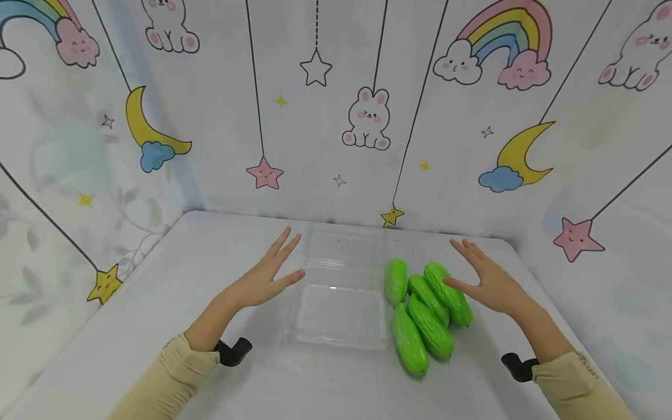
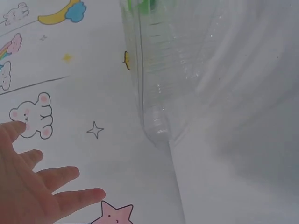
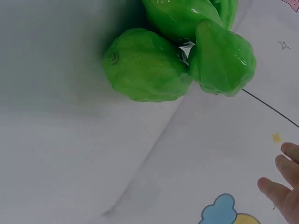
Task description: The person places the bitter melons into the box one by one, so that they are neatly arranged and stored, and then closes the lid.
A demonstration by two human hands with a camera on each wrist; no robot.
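Note:
My left hand (image 1: pixel 262 281) is raised with fingers spread, to the left of a clear plastic clamshell box (image 1: pixel 341 343). Its lid (image 1: pixel 343 252) lies folded back towards the wall. Several glossy green, gourd-like vegetables (image 1: pixel 431 326) lie in a cluster along the box's right side. My right hand (image 1: pixel 493 287), also raised with spread fingers, is over the right of that cluster. Neither hand holds anything. The left wrist view shows the left fingers (image 2: pixel 70 203) apart from the clear plastic; in the right wrist view the right fingers (image 3: pixel 275 189) are clear of the green vegetables (image 3: pixel 145 67).
A white cloth covers the table (image 1: pixel 131 350). Behind it and at both sides hangs a white curtain (image 1: pixel 220 105) printed with stars, moons, rainbows and rabbits. Each wrist carries a black camera mount (image 1: pixel 234 352).

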